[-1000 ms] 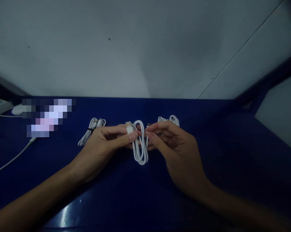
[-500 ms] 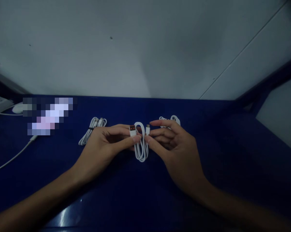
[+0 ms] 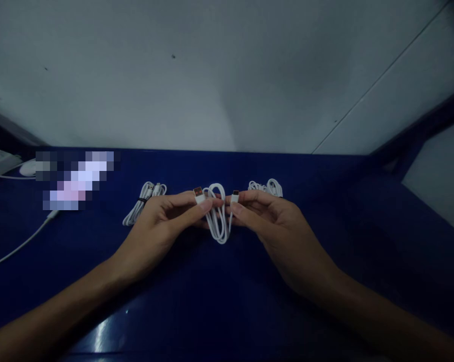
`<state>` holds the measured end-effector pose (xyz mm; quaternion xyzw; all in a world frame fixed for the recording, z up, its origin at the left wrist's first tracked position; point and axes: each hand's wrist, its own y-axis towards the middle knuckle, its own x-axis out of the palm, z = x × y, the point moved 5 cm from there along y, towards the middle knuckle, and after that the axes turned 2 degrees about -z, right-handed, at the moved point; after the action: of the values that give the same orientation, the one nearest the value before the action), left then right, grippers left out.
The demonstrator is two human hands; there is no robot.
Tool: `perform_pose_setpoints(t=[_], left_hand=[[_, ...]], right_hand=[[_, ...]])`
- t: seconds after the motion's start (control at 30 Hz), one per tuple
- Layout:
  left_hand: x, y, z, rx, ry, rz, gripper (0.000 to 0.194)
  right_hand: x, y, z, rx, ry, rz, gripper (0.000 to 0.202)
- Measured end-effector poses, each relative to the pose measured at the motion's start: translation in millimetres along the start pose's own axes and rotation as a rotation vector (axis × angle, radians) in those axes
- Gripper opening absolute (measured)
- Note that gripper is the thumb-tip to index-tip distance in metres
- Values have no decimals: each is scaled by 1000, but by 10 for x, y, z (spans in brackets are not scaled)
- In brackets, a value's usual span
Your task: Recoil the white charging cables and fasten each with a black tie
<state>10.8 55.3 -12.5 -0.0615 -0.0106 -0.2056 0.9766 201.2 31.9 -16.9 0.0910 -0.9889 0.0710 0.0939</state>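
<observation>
A white USB cable (image 3: 220, 221), looped into a loose coil, hangs between my two hands above the blue table. My left hand (image 3: 161, 221) is closed, pinching the coil and the larger USB plug (image 3: 199, 195), which has an orange inside. Thumb and fingers of my right hand (image 3: 278, 221) pinch the cable's smaller plug (image 3: 235, 196), just right of the coil. Behind my left hand lies a coiled white cable (image 3: 138, 208) bound with a black tie. Another coiled white cable (image 3: 274, 187) lies behind my right hand, partly hidden by it.
On the left of the blue table (image 3: 197, 301) lies a blurred-out bright object (image 3: 79, 181) with a white cord (image 3: 26, 245) running from it. A white cabled item (image 3: 26, 168) sits at the far left. A grey wall (image 3: 197, 90) rises behind the table.
My right fingers have closed onto the smaller plug and moved it slightly right, away from the coil. The larger plug in my left hand has shifted a little left and up.
</observation>
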Motion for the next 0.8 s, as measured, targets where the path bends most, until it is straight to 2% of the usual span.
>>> perform_pose_setpoints(t=[0.27, 0.5, 0.63, 0.8], left_hand=[[59, 8, 62, 55, 40, -78, 27], [59, 7, 70, 51, 72, -113, 22], [22, 22, 31, -5, 90, -79, 19], [-48, 32, -30, -39, 48, 54, 19]], right_hand=[[0, 31, 34, 59, 42, -60, 18], [24, 7, 86, 74, 45, -82, 22], [19, -4, 105, 95, 70, -36, 22], [5, 0, 132, 108, 76, 21, 20]])
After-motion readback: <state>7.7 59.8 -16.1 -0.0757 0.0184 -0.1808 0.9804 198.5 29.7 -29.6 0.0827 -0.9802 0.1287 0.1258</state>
